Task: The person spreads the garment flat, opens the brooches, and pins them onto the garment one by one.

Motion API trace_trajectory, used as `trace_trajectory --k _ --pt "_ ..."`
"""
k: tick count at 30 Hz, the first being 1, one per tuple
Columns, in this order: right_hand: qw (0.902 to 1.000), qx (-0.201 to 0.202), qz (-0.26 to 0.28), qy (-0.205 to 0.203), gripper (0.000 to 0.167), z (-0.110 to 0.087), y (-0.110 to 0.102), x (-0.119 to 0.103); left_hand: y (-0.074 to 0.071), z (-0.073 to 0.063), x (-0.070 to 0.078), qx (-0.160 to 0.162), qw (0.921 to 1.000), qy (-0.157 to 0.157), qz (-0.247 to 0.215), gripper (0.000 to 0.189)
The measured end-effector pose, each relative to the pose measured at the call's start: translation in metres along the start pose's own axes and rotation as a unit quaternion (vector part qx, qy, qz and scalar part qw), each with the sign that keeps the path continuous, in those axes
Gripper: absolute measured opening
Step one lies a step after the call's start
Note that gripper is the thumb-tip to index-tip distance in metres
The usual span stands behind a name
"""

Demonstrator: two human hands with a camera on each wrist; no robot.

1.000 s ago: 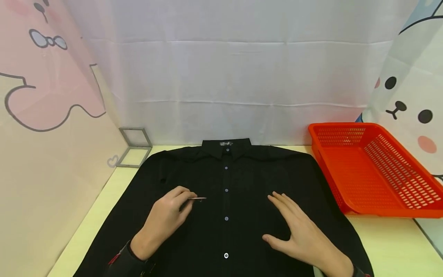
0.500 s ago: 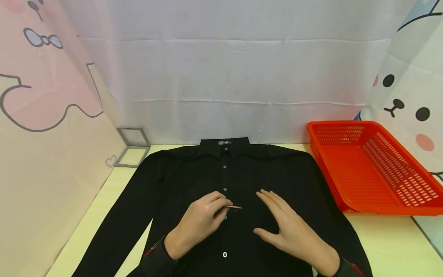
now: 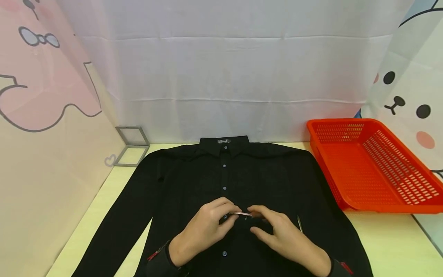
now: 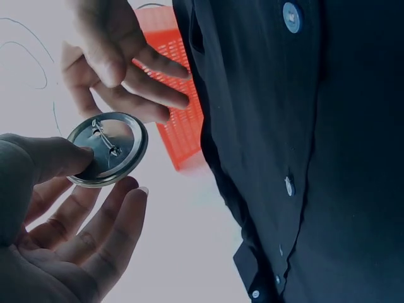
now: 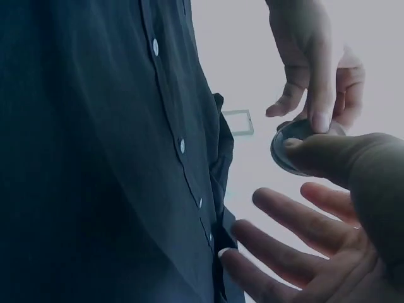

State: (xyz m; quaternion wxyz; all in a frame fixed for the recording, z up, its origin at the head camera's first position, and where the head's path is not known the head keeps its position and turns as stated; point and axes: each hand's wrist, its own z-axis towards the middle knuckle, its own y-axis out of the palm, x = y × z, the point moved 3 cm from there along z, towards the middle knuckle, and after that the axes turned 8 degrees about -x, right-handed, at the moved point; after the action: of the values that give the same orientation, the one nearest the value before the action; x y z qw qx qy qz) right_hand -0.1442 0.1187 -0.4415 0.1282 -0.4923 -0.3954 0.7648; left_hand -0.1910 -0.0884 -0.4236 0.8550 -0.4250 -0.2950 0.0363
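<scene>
Fingers and thumb of my left hand (image 3: 205,227) pinch a round pin-back badge (image 4: 123,158) at its edge. Its metal back, with a safety-pin clasp, faces the left wrist camera. In the head view the badge appears almost edge-on. My right hand (image 3: 283,234) is at the badge's other side, forefinger right at the rim, with its thumb apart and fingers loosely spread. Below both hands lies a black button-up shirt (image 3: 256,181), collar at the far side, its front buttoned down the middle. My hands hide part of the shirt's lower front.
A red plastic basket (image 3: 328,184) stands at the right, near the shirt's sleeve. At the back left, a grey hinged frame (image 3: 131,146) rests against the wall. The pale yellow table (image 3: 391,238) shows around the shirt, with a white curtain (image 3: 221,77) behind.
My left hand has carried the badge rightward from the shirt's left side to its middle. My right hand has moved slightly inward and lowered its fingers to the badge.
</scene>
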Motion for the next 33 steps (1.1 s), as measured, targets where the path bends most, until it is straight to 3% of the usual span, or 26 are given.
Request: trace_trajectory --k 10,19,26,33 --pt "0.9983 0.053 0.023 -0.002 0.032 0.0026 -0.0003 -0.0026 0.0032 0.0016 0.0021 -0.012 0.9999 0.0 -0.006 0.02" --pt "0.9975 0.034 0.059 -0.019 0.031 0.0038 0.0009 -0.0043 0.0039 0.0054 0.0048 -0.01 0.9975 -0.003 -0.071 0.017" --pt "0.9936 0.018 0.111 0.005 0.023 0.0032 0.0055 -0.0017 0.0042 0.008 0.0075 0.016 0.9959 0.04 -0.08 0.019" --pt "0.9859 0.022 0.164 0.026 0.01 0.0027 0.0067 -0.0011 0.0047 0.0086 0.0097 0.017 0.9924 0.021 -0.12 0.02"
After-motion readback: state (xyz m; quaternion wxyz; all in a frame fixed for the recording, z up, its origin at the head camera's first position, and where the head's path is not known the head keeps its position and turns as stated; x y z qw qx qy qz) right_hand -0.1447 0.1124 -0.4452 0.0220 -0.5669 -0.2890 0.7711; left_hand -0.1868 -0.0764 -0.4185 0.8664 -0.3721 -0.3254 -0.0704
